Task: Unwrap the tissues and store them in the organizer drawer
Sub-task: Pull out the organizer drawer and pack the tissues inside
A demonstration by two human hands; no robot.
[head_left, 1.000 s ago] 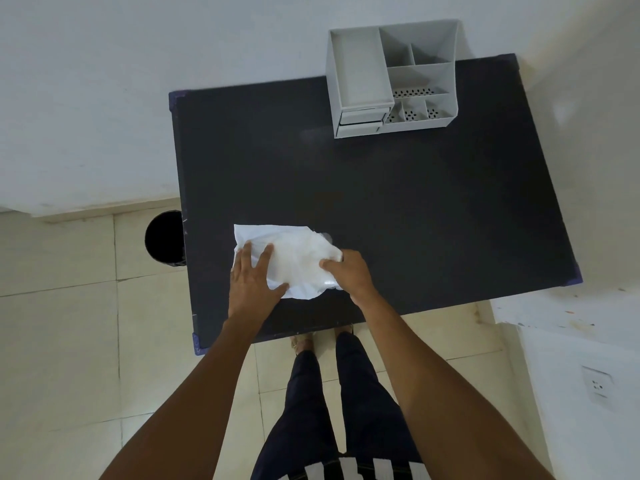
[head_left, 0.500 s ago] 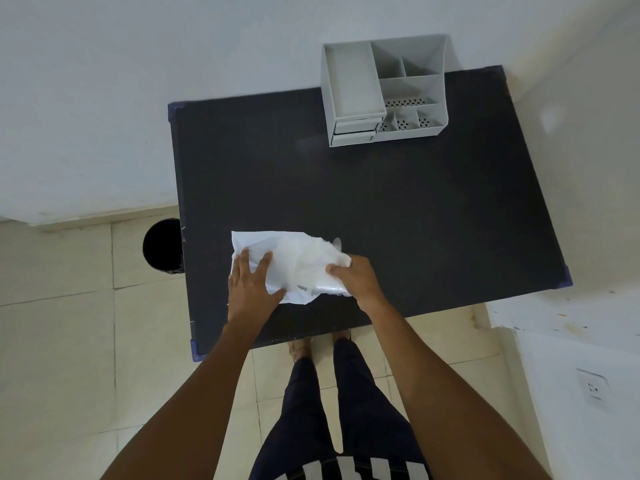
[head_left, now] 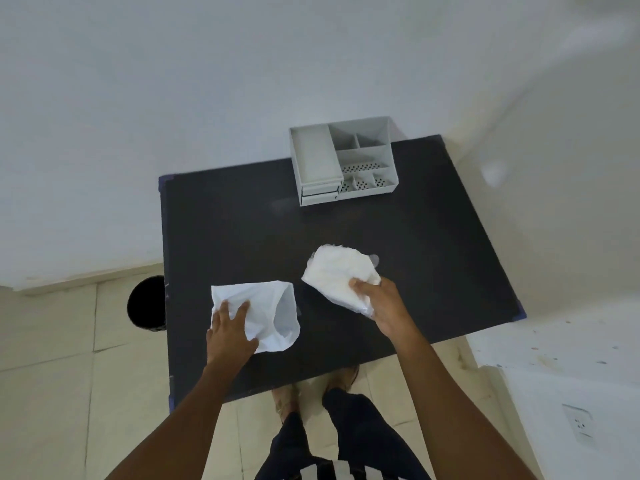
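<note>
My right hand (head_left: 379, 303) grips a white bundle of tissues (head_left: 337, 273), still in a thin clear film, held just above the black table (head_left: 415, 258). A white plastic bag (head_left: 266, 313) lies flat near the table's front left, its mouth facing right. My left hand (head_left: 230, 332) presses on the bag's left part with fingers spread. The grey organizer (head_left: 343, 159) stands at the table's far edge against the wall; its two small drawers (head_left: 320, 195) at the front left look closed.
A black round bin (head_left: 145, 303) stands on the tiled floor left of the table. White walls close in behind and to the right. A wall socket (head_left: 578, 424) sits low on the right. My legs and feet are below the table's front edge.
My right hand has pulled the tissue bundle out of the white bag and moved it right. The bag now lies flattened under my left hand. The view has tilted upward.
</note>
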